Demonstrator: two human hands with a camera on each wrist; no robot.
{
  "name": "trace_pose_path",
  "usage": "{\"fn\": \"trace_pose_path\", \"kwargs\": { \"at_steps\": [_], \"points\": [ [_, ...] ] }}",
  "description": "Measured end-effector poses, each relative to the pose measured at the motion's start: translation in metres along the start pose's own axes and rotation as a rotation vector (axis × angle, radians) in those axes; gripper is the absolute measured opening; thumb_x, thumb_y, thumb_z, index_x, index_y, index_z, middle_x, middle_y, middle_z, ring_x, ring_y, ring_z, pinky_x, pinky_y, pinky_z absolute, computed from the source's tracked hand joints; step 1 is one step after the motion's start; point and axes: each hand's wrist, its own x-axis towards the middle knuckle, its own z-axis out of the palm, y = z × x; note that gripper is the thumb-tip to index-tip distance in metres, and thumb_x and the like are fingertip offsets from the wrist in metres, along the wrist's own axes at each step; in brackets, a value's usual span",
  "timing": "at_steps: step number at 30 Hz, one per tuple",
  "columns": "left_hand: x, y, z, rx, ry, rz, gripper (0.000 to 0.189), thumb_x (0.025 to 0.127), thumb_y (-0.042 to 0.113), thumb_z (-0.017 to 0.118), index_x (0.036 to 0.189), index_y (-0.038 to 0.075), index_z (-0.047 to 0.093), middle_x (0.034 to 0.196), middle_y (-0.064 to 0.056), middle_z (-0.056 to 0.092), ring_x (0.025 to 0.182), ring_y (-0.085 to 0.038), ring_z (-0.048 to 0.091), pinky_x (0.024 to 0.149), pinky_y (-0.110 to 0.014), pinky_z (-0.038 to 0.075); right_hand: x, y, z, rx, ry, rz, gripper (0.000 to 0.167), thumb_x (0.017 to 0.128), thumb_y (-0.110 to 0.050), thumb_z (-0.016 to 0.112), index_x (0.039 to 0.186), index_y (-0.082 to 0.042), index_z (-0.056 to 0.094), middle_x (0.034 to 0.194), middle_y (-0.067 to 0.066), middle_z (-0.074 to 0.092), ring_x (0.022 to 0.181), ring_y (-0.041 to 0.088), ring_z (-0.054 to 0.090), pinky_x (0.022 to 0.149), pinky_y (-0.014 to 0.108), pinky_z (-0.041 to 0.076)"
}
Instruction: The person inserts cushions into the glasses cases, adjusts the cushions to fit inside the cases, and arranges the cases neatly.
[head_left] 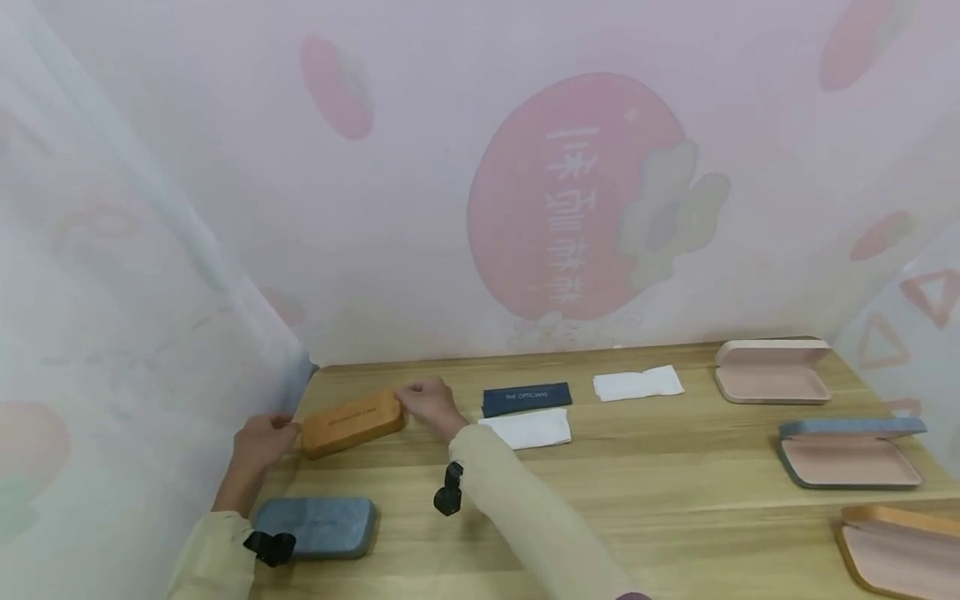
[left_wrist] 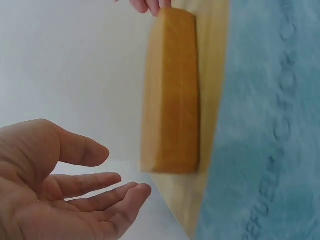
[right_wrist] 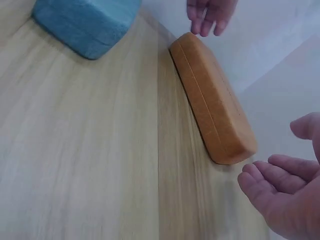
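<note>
Orange case (head_left: 352,423) lies on the wooden table (head_left: 637,483). Left hand (head_left: 262,442), fingers slightly spread, is beside its left end; right hand (head_left: 433,404), fingers together, thumb apart, at its right.

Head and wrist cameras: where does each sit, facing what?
Head: on the head, facing forward and down at the table; left hand, right hand, sleeves show.
Left wrist: on that wrist, toward the orange case; left hand, right fingertips show.
Right wrist: on that wrist, toward the orange case; both hands partly show.
Wrist views share the orange case and blue case.
</note>
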Motion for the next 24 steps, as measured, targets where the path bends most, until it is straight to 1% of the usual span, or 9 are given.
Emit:
{"fn": "trace_pose_path", "kwargs": {
  "at_steps": [1,4,8,10,14,16,18,22,24],
  "points": [
    [-0.002,0.002,0.0,0.009,0.007,0.01,0.06,0.099,0.028,0.046,0.142,-0.015,0.045,0.144,-0.038,0.046,0.126,-0.052,0.049,0.097,-0.055,0.05,-0.001,-0.001,-0.001,-0.006,0.0,-0.003,0.026,0.094,-0.028,0.067,0.1,-0.006,0.078,0.099,0.005,0.073,0.081,0.009,0.057,0.069,0.026,0.049],
    [-0.01,0.01,0.001,0.012,0.028,0.05,0.058,0.102,0.029,0.044,0.143,-0.012,0.046,0.143,-0.037,0.048,0.127,-0.052,0.049,0.098,-0.057,0.049,-0.007,-0.004,-0.001,-0.028,0.0,-0.008,0.026,0.093,-0.032,0.069,0.106,-0.011,0.077,0.105,0.002,0.072,0.093,0.011,0.062,0.081,0.03,0.054],
    [-0.021,0.022,0.011,-0.023,0.077,0.12,0.051,0.103,0.025,0.047,0.139,-0.01,0.051,0.137,-0.034,0.054,0.124,-0.048,0.053,0.097,-0.055,0.049,-0.018,-0.009,-0.003,-0.055,-0.007,-0.011,0.03,0.094,-0.035,0.067,0.112,-0.013,0.075,0.113,0.001,0.071,0.107,0.017,0.064,0.093,0.039,0.055],
    [-0.027,0.028,0.018,-0.045,0.1,0.156,0.047,0.103,0.023,0.05,0.136,-0.01,0.054,0.134,-0.033,0.057,0.122,-0.046,0.055,0.097,-0.054,0.049,-0.025,-0.01,-0.005,-0.069,-0.018,-0.017,0.031,0.095,-0.037,0.066,0.115,-0.013,0.073,0.116,0.001,0.071,0.109,0.019,0.064,0.095,0.041,0.055],
    [-0.04,0.041,0.032,-0.044,0.119,0.209,0.044,0.103,0.022,0.053,0.134,-0.01,0.057,0.13,-0.031,0.062,0.119,-0.044,0.059,0.098,-0.054,0.05,-0.037,-0.009,-0.007,-0.074,-0.041,-0.025,0.034,0.095,-0.038,0.066,0.118,-0.014,0.071,0.113,0.001,0.072,0.105,0.018,0.067,0.092,0.039,0.056],
    [-0.048,0.047,0.039,-0.058,0.113,0.227,0.043,0.103,0.021,0.055,0.133,-0.009,0.058,0.129,-0.03,0.063,0.118,-0.043,0.06,0.097,-0.053,0.051,-0.043,-0.008,-0.008,-0.074,-0.053,-0.028,0.038,0.095,-0.038,0.065,0.122,-0.013,0.07,0.112,0.001,0.073,0.104,0.017,0.068,0.091,0.038,0.056],
    [-0.055,0.054,0.047,-0.077,0.111,0.242,0.042,0.102,0.02,0.057,0.132,-0.008,0.059,0.126,-0.028,0.065,0.113,-0.041,0.063,0.091,-0.048,0.054,-0.048,-0.007,-0.01,-0.072,-0.065,-0.036,0.041,0.095,-0.038,0.065,0.125,-0.01,0.069,0.111,0.002,0.074,0.103,0.018,0.069,0.09,0.037,0.057],
    [-0.07,0.064,0.062,-0.181,0.062,0.244,0.043,0.102,0.02,0.058,0.135,-0.008,0.057,0.131,-0.029,0.062,0.117,-0.039,0.061,0.092,-0.045,0.055,-0.059,-0.005,-0.014,-0.102,-0.058,-0.03,0.045,0.094,-0.041,0.067,0.127,-0.01,0.068,0.111,0.0,0.074,0.102,0.017,0.07,0.091,0.037,0.058],
    [-0.077,0.066,0.068,-0.209,0.036,0.233,0.045,0.103,0.022,0.058,0.137,-0.007,0.056,0.133,-0.027,0.062,0.119,-0.037,0.06,0.093,-0.044,0.055,-0.065,-0.004,-0.018,-0.123,-0.049,-0.024,0.047,0.094,-0.042,0.067,0.127,-0.011,0.068,0.113,-0.001,0.073,0.103,0.016,0.069,0.093,0.038,0.057]
  ]
}}
